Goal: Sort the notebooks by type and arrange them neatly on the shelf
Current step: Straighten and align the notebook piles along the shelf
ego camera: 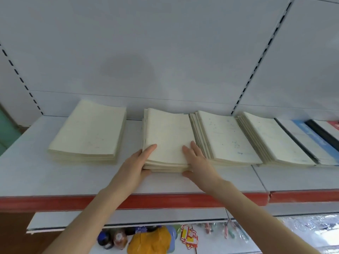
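Cream paper-covered notebook stack (168,136): lying flat on white metal shelf (36,171), being pinched at both near corners. Clamping its seven o'clock corner, left hand (134,166), finger on top, thumb beneath; gripping its five o'clock corner likewise, right hand (199,161). Touching at three o'clock, speckled cream stack (225,136); sitting apart at nine o'clock, plain cream stack (88,132).

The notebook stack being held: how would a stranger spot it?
Look at the white shelf with the red front edge, where cream notebook stacks lie in a row. It is the second stack from the left, the only one held at its front corners by the left hand and right hand.
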Tool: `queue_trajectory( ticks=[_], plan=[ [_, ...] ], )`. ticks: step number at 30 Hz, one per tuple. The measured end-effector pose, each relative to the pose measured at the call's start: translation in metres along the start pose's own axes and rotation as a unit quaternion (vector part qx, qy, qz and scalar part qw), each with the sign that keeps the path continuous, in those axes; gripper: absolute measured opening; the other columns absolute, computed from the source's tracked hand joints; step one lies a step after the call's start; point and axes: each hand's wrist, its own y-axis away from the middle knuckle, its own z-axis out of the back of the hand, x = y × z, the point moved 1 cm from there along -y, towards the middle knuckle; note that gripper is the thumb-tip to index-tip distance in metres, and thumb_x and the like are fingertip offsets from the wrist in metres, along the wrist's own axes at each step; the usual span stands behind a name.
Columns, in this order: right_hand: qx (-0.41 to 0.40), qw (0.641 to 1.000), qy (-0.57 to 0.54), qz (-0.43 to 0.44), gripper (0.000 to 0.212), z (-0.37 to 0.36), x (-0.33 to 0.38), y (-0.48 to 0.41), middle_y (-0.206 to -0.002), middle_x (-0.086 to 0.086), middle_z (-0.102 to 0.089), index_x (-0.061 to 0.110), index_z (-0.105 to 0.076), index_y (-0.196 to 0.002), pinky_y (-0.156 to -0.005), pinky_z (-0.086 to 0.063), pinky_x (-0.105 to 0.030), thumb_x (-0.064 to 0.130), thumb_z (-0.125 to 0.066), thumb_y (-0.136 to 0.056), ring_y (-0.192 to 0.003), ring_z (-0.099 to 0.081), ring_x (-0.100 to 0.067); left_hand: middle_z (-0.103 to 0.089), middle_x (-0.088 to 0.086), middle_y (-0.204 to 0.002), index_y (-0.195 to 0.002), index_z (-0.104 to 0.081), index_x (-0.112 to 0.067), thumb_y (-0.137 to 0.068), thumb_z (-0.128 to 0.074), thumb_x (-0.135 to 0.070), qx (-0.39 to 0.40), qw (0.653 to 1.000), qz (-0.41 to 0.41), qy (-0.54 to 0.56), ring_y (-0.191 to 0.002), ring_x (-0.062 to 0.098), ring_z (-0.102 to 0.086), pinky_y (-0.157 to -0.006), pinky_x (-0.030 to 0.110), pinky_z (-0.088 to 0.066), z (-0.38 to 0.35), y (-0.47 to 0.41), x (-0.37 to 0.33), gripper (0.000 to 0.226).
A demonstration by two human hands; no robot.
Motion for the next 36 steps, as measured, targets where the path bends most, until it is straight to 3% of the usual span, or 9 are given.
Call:
queue_trajectory(
  ticks=[6,11,16,20,24,26,29,31,36],
  plan=[
    [-0.044,0.996,-0.076,-0.014,0.074,-0.010,-0.006,-0.002,-0.157,0.002,0.007,0.020,-0.020,-0.147,-0.109,-0.031,-0.029,0.007,-0.061,-0.087,-0.140,-0.023,-0.021,-0.051,0.007,-0.129,-0.144,-0.026,-0.029,-0.086,-0.061,-0.001,-0.021,0.999,-0.009,0.027,-0.113,0.018,-0.051,-0.091,0.017,-0.035,-0.004,0.002,-0.001,0.074],
    [-0.054,0.997,-0.056,-0.009,0.070,-0.016,-0.004,-0.001,-0.157,0.002,0.005,0.022,-0.020,-0.147,-0.104,-0.037,-0.029,0.008,-0.058,-0.090,-0.128,-0.043,-0.028,-0.046,0.008,-0.136,-0.145,-0.025,-0.025,-0.087,-0.060,-0.002,-0.042,0.999,-0.005,0.029,-0.119,0.018,-0.047,-0.086,0.008,-0.026,-0.004,0.004,0.002,0.071],
    [-0.044,0.998,-0.038,-0.006,0.067,-0.018,0.002,-0.003,-0.157,0.000,0.007,0.022,-0.020,-0.147,-0.101,-0.037,-0.029,0.008,-0.055,-0.091,-0.125,-0.046,-0.028,-0.051,0.013,-0.127,-0.145,-0.026,-0.023,-0.086,-0.061,-0.002,-0.040,0.999,-0.004,0.022,-0.110,0.022,-0.051,-0.087,0.016,-0.032,0.001,0.004,0.009,0.071],
    [-0.028,0.999,-0.022,0.004,0.066,-0.009,0.006,-0.010,-0.157,-0.002,0.006,0.020,-0.020,-0.147,-0.106,-0.035,-0.031,0.008,-0.055,-0.092,-0.133,-0.036,-0.027,-0.052,0.016,-0.121,-0.145,-0.026,-0.021,-0.087,-0.059,-0.002,-0.045,0.999,0.001,0.007,-0.097,0.021,-0.050,-0.082,0.015,-0.030,0.002,0.001,0.009,0.069],
    [-0.020,0.999,0.041,0.006,0.066,-0.002,0.009,-0.019,-0.157,0.000,0.004,0.022,-0.020,-0.146,-0.100,-0.041,-0.040,0.012,-0.056,-0.091,-0.126,-0.043,-0.032,-0.051,0.018,-0.120,-0.145,-0.026,-0.021,-0.088,-0.058,-0.003,-0.047,0.999,0.014,-0.002,-0.102,0.026,-0.052,-0.082,0.016,-0.032,0.001,-0.003,0.007,0.068],
    [-0.012,0.999,0.048,0.005,0.068,-0.004,0.008,-0.018,-0.157,0.001,0.007,0.024,-0.017,-0.146,-0.099,-0.042,-0.039,0.016,-0.056,-0.091,-0.124,-0.045,-0.031,-0.047,0.019,-0.127,-0.146,-0.025,-0.022,-0.089,-0.058,-0.004,-0.043,0.999,0.017,-0.012,-0.111,0.027,-0.050,-0.090,0.021,-0.034,0.001,-0.003,0.008,0.068],
    [-0.001,0.999,0.050,0.004,0.072,-0.005,0.007,-0.018,-0.157,-0.002,0.011,0.025,-0.012,-0.147,-0.102,-0.038,-0.036,0.024,-0.057,-0.091,-0.130,-0.040,-0.030,-0.020,0.021,-0.151,-0.147,-0.019,-0.024,-0.090,-0.057,-0.007,-0.049,0.998,0.022,-0.042,-0.139,0.031,-0.025,-0.109,0.030,-0.025,0.003,-0.003,0.008,0.070],
    [-0.005,0.998,0.067,0.004,0.073,-0.004,0.007,-0.022,-0.156,-0.006,0.013,0.025,-0.011,-0.147,-0.102,-0.038,-0.036,0.024,-0.057,-0.091,-0.130,-0.039,-0.032,-0.009,0.017,-0.155,-0.147,-0.019,-0.025,-0.091,-0.056,-0.006,-0.046,0.997,0.027,-0.051,-0.143,0.027,-0.013,-0.112,0.029,-0.017,0.005,-0.003,0.007,0.069],
    [-0.009,0.997,0.082,0.010,0.075,-0.004,0.007,-0.027,-0.156,-0.008,0.013,0.025,-0.011,-0.147,-0.101,-0.039,-0.037,0.024,-0.060,-0.090,-0.130,-0.039,-0.032,-0.021,0.017,-0.151,-0.146,-0.025,-0.019,-0.088,-0.058,0.000,-0.053,0.997,0.018,-0.045,-0.138,0.027,-0.027,-0.109,0.028,-0.025,0.003,-0.007,0.007,0.069]
  ],
)
